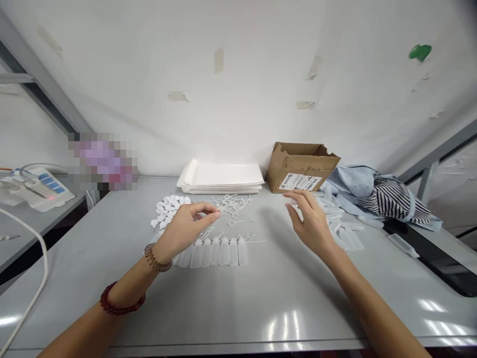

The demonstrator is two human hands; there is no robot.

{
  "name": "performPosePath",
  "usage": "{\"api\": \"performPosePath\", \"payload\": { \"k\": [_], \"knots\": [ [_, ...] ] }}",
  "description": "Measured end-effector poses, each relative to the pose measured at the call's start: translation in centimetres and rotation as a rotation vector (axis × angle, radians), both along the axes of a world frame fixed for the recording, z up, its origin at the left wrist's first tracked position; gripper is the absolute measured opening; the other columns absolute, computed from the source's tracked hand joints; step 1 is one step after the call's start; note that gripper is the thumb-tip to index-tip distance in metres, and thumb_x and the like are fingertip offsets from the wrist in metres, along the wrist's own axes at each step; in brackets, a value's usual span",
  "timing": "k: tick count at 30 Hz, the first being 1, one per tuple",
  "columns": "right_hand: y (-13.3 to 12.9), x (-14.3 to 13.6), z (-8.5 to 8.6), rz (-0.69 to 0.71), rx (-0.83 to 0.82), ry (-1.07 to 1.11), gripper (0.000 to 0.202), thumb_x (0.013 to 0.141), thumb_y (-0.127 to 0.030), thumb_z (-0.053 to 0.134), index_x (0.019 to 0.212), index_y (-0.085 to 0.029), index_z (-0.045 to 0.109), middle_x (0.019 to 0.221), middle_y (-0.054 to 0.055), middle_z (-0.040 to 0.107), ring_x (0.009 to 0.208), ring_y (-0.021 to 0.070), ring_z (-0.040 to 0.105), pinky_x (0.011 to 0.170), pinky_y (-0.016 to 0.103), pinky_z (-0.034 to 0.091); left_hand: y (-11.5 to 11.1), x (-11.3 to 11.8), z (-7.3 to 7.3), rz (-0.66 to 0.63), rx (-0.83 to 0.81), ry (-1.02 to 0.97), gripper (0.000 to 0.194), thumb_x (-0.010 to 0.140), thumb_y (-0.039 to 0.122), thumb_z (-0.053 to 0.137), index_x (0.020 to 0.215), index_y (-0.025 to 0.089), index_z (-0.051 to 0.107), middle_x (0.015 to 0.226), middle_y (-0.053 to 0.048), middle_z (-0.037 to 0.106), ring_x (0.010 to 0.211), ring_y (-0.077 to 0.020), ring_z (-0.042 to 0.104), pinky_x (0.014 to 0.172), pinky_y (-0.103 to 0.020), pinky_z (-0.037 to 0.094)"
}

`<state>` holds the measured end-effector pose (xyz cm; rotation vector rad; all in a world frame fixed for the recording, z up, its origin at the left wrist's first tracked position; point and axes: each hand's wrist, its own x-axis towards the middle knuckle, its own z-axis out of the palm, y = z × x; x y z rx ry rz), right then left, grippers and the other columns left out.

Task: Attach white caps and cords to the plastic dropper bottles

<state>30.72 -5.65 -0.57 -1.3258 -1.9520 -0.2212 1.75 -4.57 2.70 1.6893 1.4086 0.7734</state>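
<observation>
My left hand (pixel 190 223) is closed in a pinch, thumb against forefinger, over the table. Whatever it holds at the fingertips is too small to make out. Just beyond it lies a loose heap of thin white sticks with ring ends (pixel 233 203); a single ringed stick (pixel 240 222) lies apart. Beside that hand is a cluster of small white caps (pixel 167 208). A row of flat translucent tubes (pixel 215 252) with thin white stems stretches below it. My right hand (pixel 307 221) hovers with thumb and fingers apart, next to a pile of translucent tubes (pixel 345 231).
A stack of white sheets or envelopes (pixel 223 176) and an open cardboard box (pixel 298 166) stand against the wall. Folded cloth (pixel 391 196) and a long black object (pixel 432 258) lie right. A white device (pixel 40 189) with a cable (pixel 40 278) is left.
</observation>
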Motion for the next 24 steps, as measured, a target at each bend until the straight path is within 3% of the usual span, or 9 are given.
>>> {"api": "performPosePath", "payload": {
  "k": [3,7,11,17,24],
  "knots": [
    [-1.7,-2.8,0.3,0.126,0.014,0.23,0.016,0.089,-0.015,0.049,0.101,-0.022,0.056,0.104,0.01,0.056,0.093,0.0204,0.057,0.076,0.034,0.048,-0.5,0.4,-0.1,-0.023,-0.058,-0.123,0.026,0.078,0.045,0.063,0.084,0.021,0.069,0.087,-0.003,0.069,0.08,-0.0189,0.059,0.065,-0.027,0.043],
    [-3.2,-5.2,-0.1,0.278,-0.23,0.541,0.003,0.085,-0.019,0.057,0.086,-0.023,0.057,0.099,0.006,0.056,0.087,0.0177,0.057,0.074,0.033,0.049,-0.9,0.9,-0.5,-0.089,-0.159,-0.334,0.022,0.079,0.041,0.063,0.08,0.02,0.068,0.085,-0.003,0.067,0.081,-0.0167,0.057,0.071,-0.028,0.044],
    [-3.8,-6.3,-0.4,0.379,-0.41,0.738,0.008,0.083,-0.022,0.061,0.077,-0.022,0.057,0.095,0.005,0.055,0.088,0.0164,0.057,0.074,0.03,0.05,-1.2,1.4,-1.2,-0.182,-0.295,-0.545,0.019,0.08,0.035,0.063,0.076,0.017,0.067,0.079,-0.004,0.064,0.078,-0.0153,0.056,0.071,-0.028,0.044],
    [-3.9,-6.7,-0.3,0.401,-0.54,0.868,0.014,0.08,-0.027,0.065,0.072,-0.021,0.056,0.092,0.004,0.055,0.082,0.0155,0.057,0.069,0.029,0.051,-1.9,2.1,-1.6,-0.136,-0.164,-0.415,0.019,0.08,0.036,0.063,0.082,0.019,0.069,0.081,-0.003,0.068,0.08,-0.017,0.06,0.077,-0.03,0.047],
    [-4.1,-7.1,-0.6,0.427,-0.591,0.858,0.015,0.078,-0.026,0.067,0.07,-0.02,0.056,0.089,0.003,0.057,0.08,0.0145,0.058,0.07,0.028,0.051,-2.7,2.6,-1.7,-0.102,-0.066,-0.341,0.019,0.078,0.038,0.065,0.082,0.019,0.069,0.082,-0.003,0.068,0.079,-0.0181,0.06,0.072,-0.03,0.048]
  ]
}}
